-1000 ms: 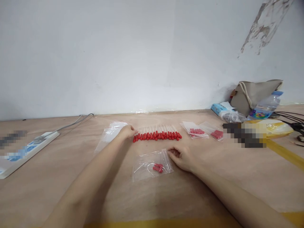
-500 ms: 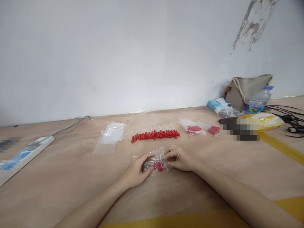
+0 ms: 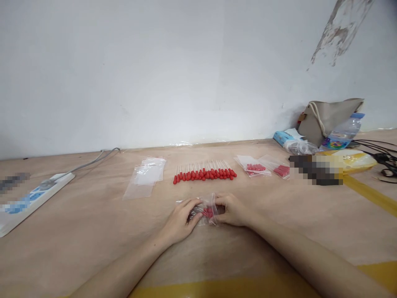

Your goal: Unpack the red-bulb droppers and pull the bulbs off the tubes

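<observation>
Clear plastic bag (image 3: 209, 202), crumpled, red pieces (image 3: 208, 212) inside, near red-tipped sticks (image 3: 204, 174) lying in a row

Your left hand (image 3: 179, 220) is bare, with slim fingers; just behind it, on your bare left forearm (image 3: 130, 263), sits one small dark spot (image 3: 154, 244). To that hand's right, your right hand (image 3: 235, 211) and right forearm (image 3: 297, 248) are bare too.

I'm watching a brown tabletop (image 3: 93, 223) that is carrying red-tipped sticks (image 3: 204, 174), clear bags (image 3: 144, 178), a power strip (image 3: 35, 196) and black cables (image 3: 380, 157).
</observation>
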Tool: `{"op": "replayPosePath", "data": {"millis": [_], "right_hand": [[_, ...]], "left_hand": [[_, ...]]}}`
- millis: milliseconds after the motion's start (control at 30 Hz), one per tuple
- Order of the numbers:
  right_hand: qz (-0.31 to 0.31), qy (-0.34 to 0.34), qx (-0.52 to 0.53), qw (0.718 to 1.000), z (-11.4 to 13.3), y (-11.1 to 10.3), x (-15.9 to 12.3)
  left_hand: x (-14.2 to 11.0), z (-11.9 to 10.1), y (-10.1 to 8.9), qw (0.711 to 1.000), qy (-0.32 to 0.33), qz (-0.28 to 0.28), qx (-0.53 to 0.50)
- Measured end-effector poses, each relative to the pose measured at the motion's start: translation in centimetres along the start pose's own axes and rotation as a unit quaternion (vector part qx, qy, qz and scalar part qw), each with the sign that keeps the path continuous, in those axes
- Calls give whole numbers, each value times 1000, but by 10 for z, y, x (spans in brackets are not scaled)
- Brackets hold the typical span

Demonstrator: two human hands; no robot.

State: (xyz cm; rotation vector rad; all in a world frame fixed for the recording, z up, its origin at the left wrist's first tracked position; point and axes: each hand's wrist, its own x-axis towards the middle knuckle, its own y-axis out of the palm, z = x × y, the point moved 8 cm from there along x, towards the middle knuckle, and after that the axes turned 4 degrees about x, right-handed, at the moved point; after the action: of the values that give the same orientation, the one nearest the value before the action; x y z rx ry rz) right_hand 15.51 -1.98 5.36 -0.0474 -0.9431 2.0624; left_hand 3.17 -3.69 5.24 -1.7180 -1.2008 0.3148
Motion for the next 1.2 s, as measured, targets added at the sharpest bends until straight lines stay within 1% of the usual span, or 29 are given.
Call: {"op": "replayPosePath", "data": {"millis": [100,267,400,567,733,833,967,1000,1067,1133,1200], "right_hand": [[-20,-7,-40,999,4,2,1],[-41,18,-96,994,0,-4,-3],[-50,-13,-103,993,5,-7,-6],[-44,-41,-69,996,11,-8,-6],[12,-48,-51,997,11,-2,-4],[19,-58,-79,995,13,-3,-5],[3,-12,-140,990,9,-10,-7],[1,-3,-132,991,8,-12,-8],[2,10,-77,997,2,-14,-8],[-3,41,17,999,-12,-16,-8],[-15,96,132,987,-31,-19,-9]], "left_hand": [[-1,1,0,1000,-1,4,3],[-2,-1,4,999,4,36,8],[-2,-2,5,999,16,44,8],[-3,-3,4,999,14,43,11],[-3,-3,5,999,17,47,16],[-3,-4,5,999,22,46,15],[-4,-3,4,999,22,44,12],[-4,-3,4,999,23,47,12],[-4,-3,5,998,26,50,12],[-5,-3,5,998,29,51,13],[-4,-3,4,998,33,50,14]]}}
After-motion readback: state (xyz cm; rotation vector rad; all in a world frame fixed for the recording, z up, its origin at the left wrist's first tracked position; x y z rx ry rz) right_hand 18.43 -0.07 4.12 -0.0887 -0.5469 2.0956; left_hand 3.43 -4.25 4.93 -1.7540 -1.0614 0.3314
